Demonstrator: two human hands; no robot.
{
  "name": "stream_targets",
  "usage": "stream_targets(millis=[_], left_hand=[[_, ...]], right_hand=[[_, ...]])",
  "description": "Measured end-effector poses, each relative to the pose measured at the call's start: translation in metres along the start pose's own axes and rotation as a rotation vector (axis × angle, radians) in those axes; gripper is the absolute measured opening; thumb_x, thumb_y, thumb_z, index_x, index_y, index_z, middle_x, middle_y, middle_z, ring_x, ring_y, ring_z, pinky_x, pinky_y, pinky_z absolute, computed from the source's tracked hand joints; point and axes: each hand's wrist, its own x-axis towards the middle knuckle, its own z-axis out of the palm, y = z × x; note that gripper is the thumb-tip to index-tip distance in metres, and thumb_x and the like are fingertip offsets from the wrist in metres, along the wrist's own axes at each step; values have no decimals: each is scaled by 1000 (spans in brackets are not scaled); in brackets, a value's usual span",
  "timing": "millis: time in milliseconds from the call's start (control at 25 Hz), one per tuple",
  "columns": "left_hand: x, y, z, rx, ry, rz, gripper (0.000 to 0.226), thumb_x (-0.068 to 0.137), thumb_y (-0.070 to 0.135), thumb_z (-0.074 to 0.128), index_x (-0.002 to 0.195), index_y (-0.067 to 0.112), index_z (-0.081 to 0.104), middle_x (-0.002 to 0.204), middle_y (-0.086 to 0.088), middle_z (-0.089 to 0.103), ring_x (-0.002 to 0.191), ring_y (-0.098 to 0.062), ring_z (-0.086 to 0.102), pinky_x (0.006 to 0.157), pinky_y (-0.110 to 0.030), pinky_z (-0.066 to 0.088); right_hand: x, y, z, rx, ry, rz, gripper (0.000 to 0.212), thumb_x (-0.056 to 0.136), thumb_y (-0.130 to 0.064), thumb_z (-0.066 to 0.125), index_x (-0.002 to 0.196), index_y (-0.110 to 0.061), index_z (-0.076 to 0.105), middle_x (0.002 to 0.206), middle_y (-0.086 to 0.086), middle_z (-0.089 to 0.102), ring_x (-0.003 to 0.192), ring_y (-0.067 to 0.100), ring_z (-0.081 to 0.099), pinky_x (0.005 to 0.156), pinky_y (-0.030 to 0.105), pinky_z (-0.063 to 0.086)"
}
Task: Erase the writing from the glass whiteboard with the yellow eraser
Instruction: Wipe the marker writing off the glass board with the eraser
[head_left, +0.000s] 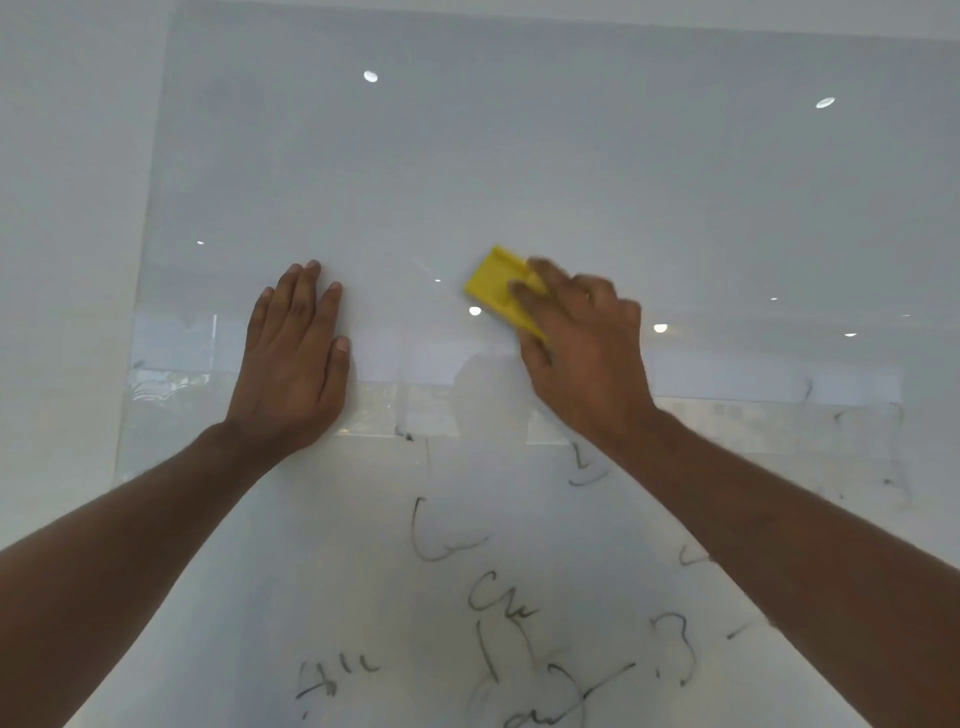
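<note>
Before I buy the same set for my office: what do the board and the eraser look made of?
The whiteboard looks like glossy glass: it mirrors ceiling lights and a dim silhouette. The yellow eraser in the right hand looks like matte moulded plastic with a ridged edge, though motion blur leaves that open; its wiping face is hidden.

Right hand (582, 338) presses yellow eraser (501, 288) flat on glass whiteboard (519, 171), fingers over its lower right part, motion-blurred. Left hand (296, 358) flat on glass, fingers extended, well left of eraser. Black writing (498, 623) on lower board, smudged strokes near right edge. Upper area clean, ceiling lights reflected.
</note>
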Motion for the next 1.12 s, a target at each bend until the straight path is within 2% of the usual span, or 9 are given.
stream_targets(millis=[80, 240, 320, 440, 560, 680, 920, 1000, 1120], left_hand=[[-4, -4, -1, -12, -2, -27, 56, 105, 23, 32, 155, -1, 37, 168, -24, 24, 158, -39, 18, 129, -55, 14], [-10, -13, -5, 3, -8, -20, 55, 105, 24, 31, 156, 1, 37, 168, -21, 26, 158, -39, 18, 128, -56, 14], [-15, -17, -7, 4, -23, -13, 56, 106, 26, 29, 157, 4, 35, 169, -19, 24, 159, -37, 16, 129, -55, 12], [-18, -19, -6, 11, -24, 4, 57, 106, 27, 27, 157, 3, 35, 169, -19, 24, 159, -37, 16, 129, -56, 13], [-19, -21, -6, 14, -13, 6, 56, 106, 26, 28, 156, 3, 36, 168, -20, 25, 158, -38, 17, 129, -56, 14], [-21, -20, -5, 10, -11, 2, 56, 106, 25, 28, 156, 3, 36, 169, -20, 25, 159, -37, 16, 129, -56, 13], [-22, -13, -7, -8, -36, -43, 59, 105, 28, 30, 157, 1, 33, 170, -21, 21, 159, -37, 13, 130, -54, 9], [-21, -2, -5, -20, -61, -36, 62, 104, 32, 31, 158, 1, 31, 170, -21, 19, 160, -36, 11, 130, -55, 8], [-19, 24, 2, -13, -86, 31, 63, 104, 35, 32, 157, 1, 33, 170, -21, 19, 160, -37, 12, 129, -58, 9]], right_hand=[[-2, -25, 10, 50, 37, 22, 50, 83, -21, 64, 132, -27, 59, 152, 1, 51, 112, 35, 58, 80, 38, 38], [-115, -82, 31, 93, -279, -802, 41, 93, -23, 53, 133, -33, 52, 155, -4, 46, 118, 28, 53, 83, 38, 33], [-164, -85, 29, 163, -336, -964, 34, 102, -20, 45, 133, -31, 52, 153, -4, 46, 122, 29, 51, 88, 41, 39], [-134, -67, 24, 145, -230, -871, 32, 102, -19, 46, 130, -30, 57, 147, -4, 52, 115, 28, 59, 83, 38, 42], [-46, -18, 11, 34, 75, -289, 45, 84, -20, 54, 128, -26, 55, 136, -4, 51, 93, 34, 65, 67, 36, 47], [-24, 4, 3, 30, 135, 214, 48, 85, -23, 62, 133, -27, 58, 151, 1, 52, 109, 37, 56, 80, 43, 45], [-219, -33, 4, 78, -259, -730, 33, 104, -20, 48, 132, -33, 59, 146, -4, 57, 116, 29, 59, 91, 40, 39], [-201, -3, -4, 51, -268, -701, 28, 101, -20, 51, 124, -32, 60, 131, -2, 64, 108, 27, 62, 80, 34, 38], [-113, 63, -14, -108, -26, -140, 34, 88, -23, 53, 123, -24, 56, 112, 10, 67, 88, 39, 62, 64, 37, 42]])
